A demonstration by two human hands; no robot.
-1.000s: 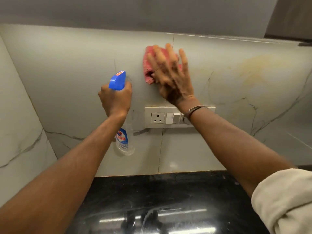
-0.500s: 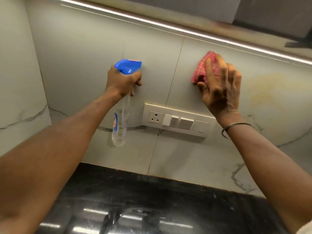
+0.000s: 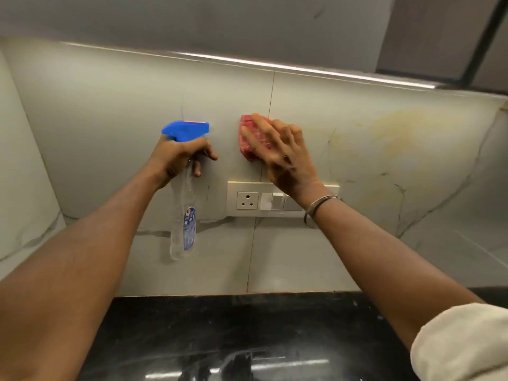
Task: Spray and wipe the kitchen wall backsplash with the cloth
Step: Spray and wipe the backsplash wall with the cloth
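My left hand (image 3: 180, 156) grips the neck of a clear spray bottle (image 3: 184, 224) with a blue trigger head (image 3: 184, 130); the bottle hangs upright in front of the pale marble backsplash (image 3: 110, 111). My right hand (image 3: 283, 158) presses a folded red cloth (image 3: 248, 138) flat against the backsplash, fingers spread over it, just above the switch plate. Most of the cloth is hidden under my fingers. A yellowish stain (image 3: 395, 130) marks the tile to the right.
A cream socket-and-switch plate (image 3: 247, 200) is set in the wall under my right hand. A glossy black countertop (image 3: 233, 339) runs below the backsplash. Grey upper cabinets (image 3: 247, 28) with a light strip hang above. A side wall (image 3: 19, 188) closes the left.
My right hand has slid the cloth left and down along the wall, from the right tile to the tile joint. The left hand and bottle stayed at about the same spot.
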